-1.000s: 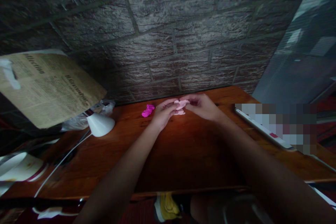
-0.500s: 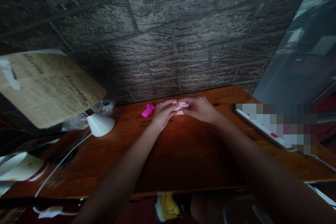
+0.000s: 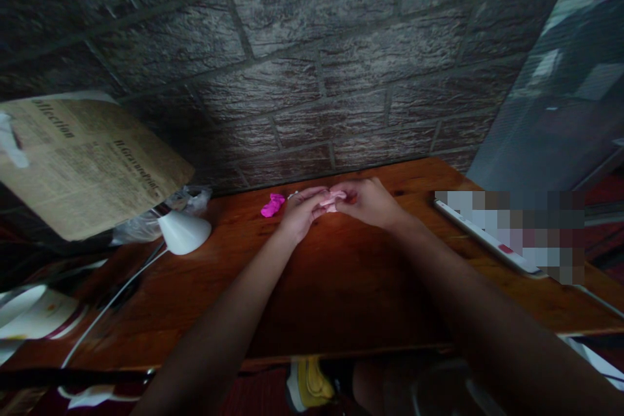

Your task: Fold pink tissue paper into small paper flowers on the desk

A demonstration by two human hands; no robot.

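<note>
Between both hands is a soft, pale pink lump point(image 3: 333, 199) that looks like modelling clay, held just above the wooden table. My left hand point(image 3: 303, 213) grips its left side, thumb on top and fingers curled behind. On the other side my right hand point(image 3: 366, 200) pinches the lump between thumb and fingers. To the left of my left hand, a bright magenta lump point(image 3: 272, 205) of similar stuff lies on the table. A small whitish thing point(image 3: 292, 195) peeks out behind my left hand, mostly hidden.
A lamp with a newsprint-patterned shade point(image 3: 92, 166) and white base point(image 3: 185, 233) stands at the left on the wooden table point(image 3: 341, 286). A white cup point(image 3: 36, 312) is at the left edge. A white-edged device point(image 3: 487, 237), partly pixelated, lies right. A stone wall point(image 3: 316, 78) rises behind.
The fingers of my right hand have closed in on the pale pink lump, which now looks narrower. The magenta lump stays where it lay on the table; the view has shifted slightly.
</note>
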